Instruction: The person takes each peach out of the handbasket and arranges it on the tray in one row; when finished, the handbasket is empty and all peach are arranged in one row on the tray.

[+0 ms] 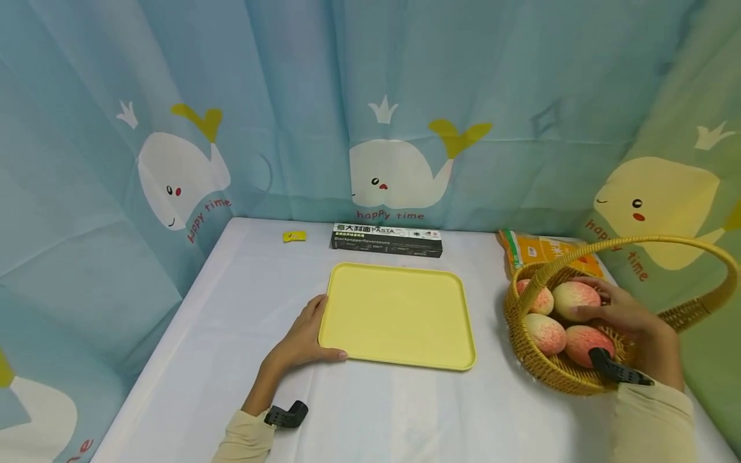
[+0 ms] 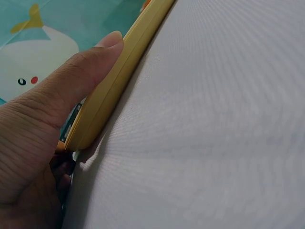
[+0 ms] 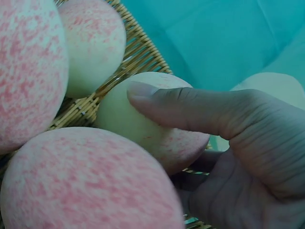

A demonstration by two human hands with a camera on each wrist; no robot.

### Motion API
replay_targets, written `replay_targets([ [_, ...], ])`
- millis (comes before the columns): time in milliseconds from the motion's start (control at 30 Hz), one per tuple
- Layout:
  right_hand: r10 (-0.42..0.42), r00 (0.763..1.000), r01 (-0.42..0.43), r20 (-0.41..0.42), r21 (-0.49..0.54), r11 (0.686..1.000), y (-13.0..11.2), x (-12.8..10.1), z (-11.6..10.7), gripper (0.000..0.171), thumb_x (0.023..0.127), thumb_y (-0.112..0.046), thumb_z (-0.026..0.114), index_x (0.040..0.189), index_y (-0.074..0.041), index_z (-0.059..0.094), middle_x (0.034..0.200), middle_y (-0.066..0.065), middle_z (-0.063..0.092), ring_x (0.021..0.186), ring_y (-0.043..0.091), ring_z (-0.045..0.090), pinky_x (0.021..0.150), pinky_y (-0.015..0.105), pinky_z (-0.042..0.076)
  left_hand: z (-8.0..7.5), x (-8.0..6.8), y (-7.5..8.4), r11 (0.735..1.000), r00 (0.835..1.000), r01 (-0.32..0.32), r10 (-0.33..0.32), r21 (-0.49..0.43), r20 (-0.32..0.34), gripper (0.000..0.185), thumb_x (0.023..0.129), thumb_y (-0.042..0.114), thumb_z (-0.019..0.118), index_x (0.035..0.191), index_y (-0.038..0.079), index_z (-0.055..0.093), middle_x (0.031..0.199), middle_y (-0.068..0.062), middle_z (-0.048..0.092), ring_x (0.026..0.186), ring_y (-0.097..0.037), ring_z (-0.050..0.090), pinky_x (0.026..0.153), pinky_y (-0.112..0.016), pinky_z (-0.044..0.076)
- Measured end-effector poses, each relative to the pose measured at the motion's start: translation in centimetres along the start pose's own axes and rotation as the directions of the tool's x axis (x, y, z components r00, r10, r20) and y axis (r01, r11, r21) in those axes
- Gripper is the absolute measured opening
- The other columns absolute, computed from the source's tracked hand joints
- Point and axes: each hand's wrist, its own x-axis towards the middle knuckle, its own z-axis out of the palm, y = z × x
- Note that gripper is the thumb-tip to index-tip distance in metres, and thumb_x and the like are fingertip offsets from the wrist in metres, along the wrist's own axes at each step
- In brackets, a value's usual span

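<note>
R hand in wicker basket at table's right side, curled round one peach. Wrist cam: thumb lying across that peach, palm cupped behind; other fingers mostly hidden, can't tell how they sit. Grasped peach up near basket's far side, touching neighbours. Three more peaches beside it: one at far left, one low left, one low centre. Basket handle arching over hand.

L hand at near-left corner of yellow tray. Thumb pressed along tray's edge, fingers together along left side, more or less straight; tips hidden in wrist cam, so can't tell if tucked under. Tray flat on white tablecloth, centre of table, well apart from basket.

Behind tray, by backdrop: black pasta box lying flat, small yellow tag to its left, orange packet to its right, just behind basket. Whale-print curtain round back and sides. Beige sleeves on both arms, black wrist mount on L, another on R.
</note>
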Motion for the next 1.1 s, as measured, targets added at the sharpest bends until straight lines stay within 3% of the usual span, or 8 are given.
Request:
replay_targets([
  [100, -0.042, 0.998, 0.043, -0.040, 0.029, 0.999, -0.2, -0.4, -0.2, 0.045, 0.096, -0.014, 0.061, 0.129, -0.038, 0.041, 0.104, -0.006, 0.058, 0.085, 0.004, 0.061, 0.071, 0.031, 0.056, 0.1, 0.0, -0.1, 1.000, 1.000, 0.004, -0.004, 0.008, 0.000, 0.130, 0.065, 0.055, 0.085, 0.157, 0.004, 0.010, 0.160, -0.018, 0.016, 0.146, -0.037, 0.025, 0.112, -0.058, 0.031],
  [200, -0.100, 0.993, 0.104, -0.064, 0.065, 0.992, -0.6, -0.9, -0.3, 0.046, 0.097, -0.006, 0.059, 0.125, -0.038, 0.042, 0.096, -0.018, 0.063, 0.082, 0.004, 0.064, 0.069, 0.029, 0.056, 0.2, 0.0, -0.3, 1.000, 1.000, 0.009, -0.009, 0.019, -0.001, 0.130, 0.064, 0.057, 0.084, 0.157, 0.005, 0.010, 0.160, -0.017, 0.016, 0.146, -0.035, 0.024, 0.113, -0.057, 0.030],
  [333, -0.135, 0.988, 0.141, -0.081, 0.074, 0.987, -1.1, -1.4, -0.5, 0.048, 0.097, -0.005, 0.057, 0.124, -0.040, 0.039, 0.096, -0.023, 0.064, 0.081, 0.005, 0.065, 0.067, 0.028, 0.056, 0.1, 0.0, -0.4, 1.000, 1.000, 0.004, -0.004, 0.022, -0.003, 0.130, 0.064, 0.059, 0.083, 0.157, 0.005, 0.011, 0.160, -0.017, 0.017, 0.146, -0.035, 0.024, 0.113, -0.057, 0.030],
  [433, -0.132, 0.988, 0.137, -0.083, 0.063, 0.989, -1.5, -1.8, -0.5, 0.049, 0.098, -0.006, 0.056, 0.127, -0.038, 0.034, 0.098, -0.024, 0.061, 0.083, 0.004, 0.065, 0.068, 0.028, 0.055, 0.1, 0.2, -0.3, 1.000, 1.000, -0.006, 0.006, 0.026, -0.004, 0.129, 0.064, 0.059, 0.083, 0.157, 0.005, 0.012, 0.159, -0.017, 0.018, 0.145, -0.035, 0.026, 0.112, -0.057, 0.030],
  [567, -0.106, 0.990, 0.107, -0.090, 0.010, 0.994, -2.2, -2.5, -0.4, 0.056, 0.099, -0.012, 0.057, 0.144, -0.021, 0.025, 0.101, -0.024, 0.056, 0.085, 0.002, 0.064, 0.071, 0.027, 0.054, 0.2, 0.2, -0.3, 0.999, 1.000, -0.018, 0.019, 0.029, -0.012, 0.129, 0.063, 0.059, 0.083, 0.157, 0.005, 0.013, 0.158, -0.017, 0.020, 0.143, -0.034, 0.029, 0.112, -0.056, 0.032],
  [667, -0.106, 0.988, 0.103, -0.111, -0.032, 0.994, -2.9, -3.1, 0.0, 0.060, 0.099, -0.016, 0.057, 0.148, -0.012, 0.021, 0.102, -0.024, 0.054, 0.087, 0.000, 0.062, 0.071, 0.026, 0.054, 0.2, 0.2, -0.3, 0.999, 1.000, -0.023, 0.024, 0.028, -0.014, 0.129, 0.063, 0.058, 0.084, 0.157, 0.005, 0.013, 0.158, -0.018, 0.020, 0.143, -0.036, 0.029, 0.111, -0.057, 0.032],
  [867, -0.156, 0.977, 0.138, -0.148, -0.128, 0.982, -4.0, -4.6, 0.4, 0.051, 0.098, -0.017, 0.057, 0.143, -0.023, 0.032, 0.102, -0.022, 0.054, 0.090, -0.006, 0.054, 0.070, 0.023, 0.049, 0.3, 0.1, -0.3, 0.999, 1.000, -0.017, 0.017, 0.027, 0.002, 0.129, 0.064, 0.058, 0.084, 0.158, 0.006, 0.011, 0.159, -0.017, 0.018, 0.145, -0.036, 0.026, 0.112, -0.057, 0.031],
  [1100, -0.249, 0.955, 0.230, -0.162, -0.128, 0.965, -5.9, -6.4, 1.2, 0.057, 0.096, -0.008, 0.058, 0.143, -0.029, 0.033, 0.106, -0.018, 0.055, 0.091, -0.004, 0.057, 0.069, 0.021, 0.049, 0.3, 0.2, -0.2, 0.999, 0.999, -0.033, 0.034, 0.040, -0.022, 0.128, 0.063, 0.057, 0.085, 0.156, 0.003, 0.016, 0.157, -0.019, 0.023, 0.142, -0.036, 0.031, 0.110, -0.057, 0.033],
])
